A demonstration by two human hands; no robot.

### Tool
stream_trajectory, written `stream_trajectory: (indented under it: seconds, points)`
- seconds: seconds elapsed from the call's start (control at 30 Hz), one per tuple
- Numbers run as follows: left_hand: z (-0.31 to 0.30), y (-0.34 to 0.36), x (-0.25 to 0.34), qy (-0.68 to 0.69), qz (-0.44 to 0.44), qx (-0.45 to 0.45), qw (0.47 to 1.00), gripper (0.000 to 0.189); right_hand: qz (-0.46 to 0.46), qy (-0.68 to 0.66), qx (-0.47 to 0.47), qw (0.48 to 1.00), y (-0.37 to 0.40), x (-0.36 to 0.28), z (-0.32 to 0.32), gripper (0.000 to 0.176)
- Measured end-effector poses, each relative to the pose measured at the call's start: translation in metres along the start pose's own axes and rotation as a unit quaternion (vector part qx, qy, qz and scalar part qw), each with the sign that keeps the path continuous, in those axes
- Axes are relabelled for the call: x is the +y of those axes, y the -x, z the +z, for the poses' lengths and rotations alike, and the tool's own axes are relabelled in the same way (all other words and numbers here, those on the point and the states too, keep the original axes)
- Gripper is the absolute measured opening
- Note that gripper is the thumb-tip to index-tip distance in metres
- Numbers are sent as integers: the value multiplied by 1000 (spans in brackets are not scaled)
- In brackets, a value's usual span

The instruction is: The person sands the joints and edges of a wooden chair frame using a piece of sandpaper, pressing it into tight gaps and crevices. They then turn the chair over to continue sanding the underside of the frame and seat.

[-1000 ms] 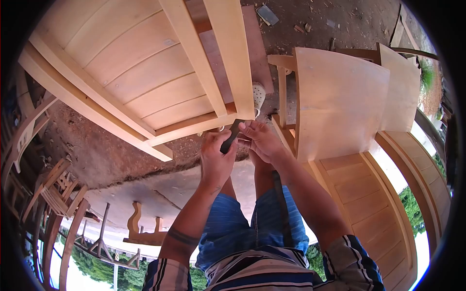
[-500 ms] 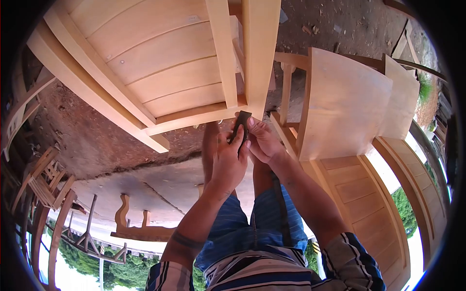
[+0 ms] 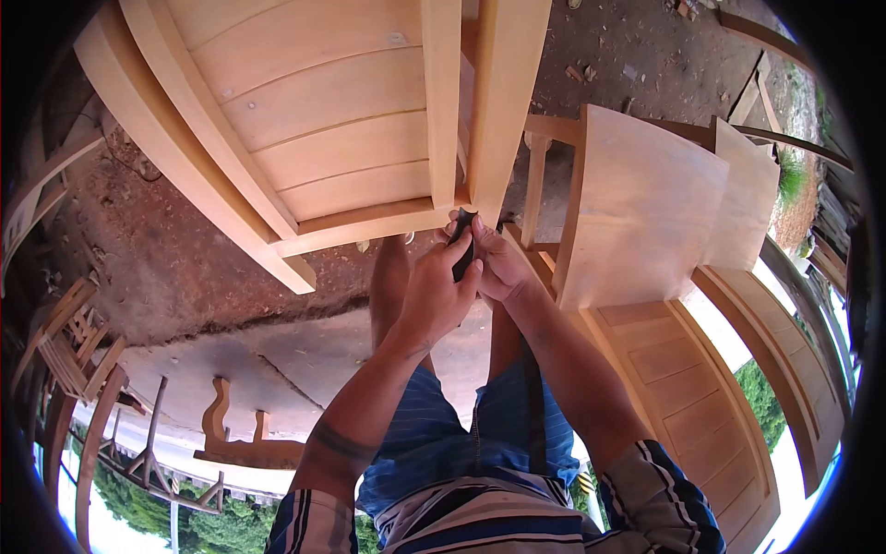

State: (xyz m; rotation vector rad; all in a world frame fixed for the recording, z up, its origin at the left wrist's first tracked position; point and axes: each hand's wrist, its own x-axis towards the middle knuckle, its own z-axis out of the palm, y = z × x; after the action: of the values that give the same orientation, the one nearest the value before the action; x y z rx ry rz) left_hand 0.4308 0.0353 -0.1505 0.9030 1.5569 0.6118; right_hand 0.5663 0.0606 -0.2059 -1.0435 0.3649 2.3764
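2 hands, left (image 3: 438, 288) and right (image 3: 501, 264), grip a dark, flexible-looking strip (image 3: 463, 254).

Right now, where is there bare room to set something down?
Bare dirt lies between the slatted panel and the concrete; bare concrete lies between that dirt and the scrolled wood. Crowded: the panel's corner, where left hand, right hand and dark strip bunch up.

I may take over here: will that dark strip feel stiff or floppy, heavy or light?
The dark strip is probably bendy: its upper end looks curved by the right hand. It is likely light, being narrow and small beside the left hand.
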Motion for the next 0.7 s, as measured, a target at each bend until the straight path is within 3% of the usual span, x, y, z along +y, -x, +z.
stream_trajectory:
  seconds: [0.13,0.23,0.3,0.43,0.57,0.6,0.7]
  points:
    - [10,-11,5,-97,-13,38,994,41,8,5,6,1000,-10,-1,-13,37]
    - [14,-25,17,-186,-48,36,981,41,14,37,73,997,-14,-3,-31,39]
    - [20,-27,26,-248,-93,5,964,39,37,133,81,987,-4,-15,-36,39]
    - [36,-27,17,-307,-50,19,950,42,36,258,151,954,7,-43,-49,40]
    - [43,-31,24,-343,-58,21,937,44,-32,400,239,884,4,-64,-44,38]
    - [44,-30,28,-342,-73,15,937,45,-86,408,196,887,-3,-64,-62,40]
    - [47,-38,21,-366,-86,-3,927,44,-142,465,223,845,-4,-69,-41,38]
